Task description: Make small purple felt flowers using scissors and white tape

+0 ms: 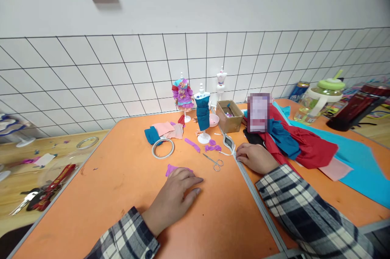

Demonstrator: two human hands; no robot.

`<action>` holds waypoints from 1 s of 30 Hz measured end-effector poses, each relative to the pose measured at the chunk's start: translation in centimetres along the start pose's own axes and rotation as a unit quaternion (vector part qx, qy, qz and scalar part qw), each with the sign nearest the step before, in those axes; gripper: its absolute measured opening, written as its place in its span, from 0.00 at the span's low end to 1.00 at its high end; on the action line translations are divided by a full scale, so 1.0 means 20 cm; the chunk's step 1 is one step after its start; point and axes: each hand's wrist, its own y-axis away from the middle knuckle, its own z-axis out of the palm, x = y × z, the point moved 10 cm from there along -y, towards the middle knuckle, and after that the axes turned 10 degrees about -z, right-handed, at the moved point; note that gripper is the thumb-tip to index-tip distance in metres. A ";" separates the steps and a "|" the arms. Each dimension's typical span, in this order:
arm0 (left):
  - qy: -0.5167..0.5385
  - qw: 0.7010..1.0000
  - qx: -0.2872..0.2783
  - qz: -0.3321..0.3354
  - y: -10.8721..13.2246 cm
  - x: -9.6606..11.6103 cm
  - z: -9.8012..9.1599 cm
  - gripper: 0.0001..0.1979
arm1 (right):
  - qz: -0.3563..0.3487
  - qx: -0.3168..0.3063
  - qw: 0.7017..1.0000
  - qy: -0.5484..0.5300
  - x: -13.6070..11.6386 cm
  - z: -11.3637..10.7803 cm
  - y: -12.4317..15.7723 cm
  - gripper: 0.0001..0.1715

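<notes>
My left hand lies on the orange table with its fingers stretched out, partly covering a piece of purple fabric. Farther to the right, the fingers of my right hand are bent together at the table's seam; a thin white strip ends close to their tips, and what they grip, if anything, is hidden. Small scissors lie between the hands. Behind them are gathered purple pieces, a purple strip and a small dress form wrapped in teal cloth.
A roll of tape lies by folded fabric scraps. A dressed form, a bare form and a cardboard box stand behind. At right are a phone, red cloth and a green-lidded bottle.
</notes>
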 end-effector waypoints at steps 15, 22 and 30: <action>-0.097 0.995 -0.035 0.012 0.01 -0.20 -0.13 0.11 | 0.111 0.293 0.945 -0.093 0.14 -0.24 0.14 0.16; -0.078 0.994 -0.056 0.050 0.01 -0.11 -0.04 0.13 | -0.242 0.205 0.943 -0.101 -0.62 -0.07 -0.04 0.12; -0.046 0.995 -0.058 0.064 0.00 -0.14 -0.03 0.13 | -0.299 0.101 0.948 -0.036 -0.80 0.15 -0.24 0.09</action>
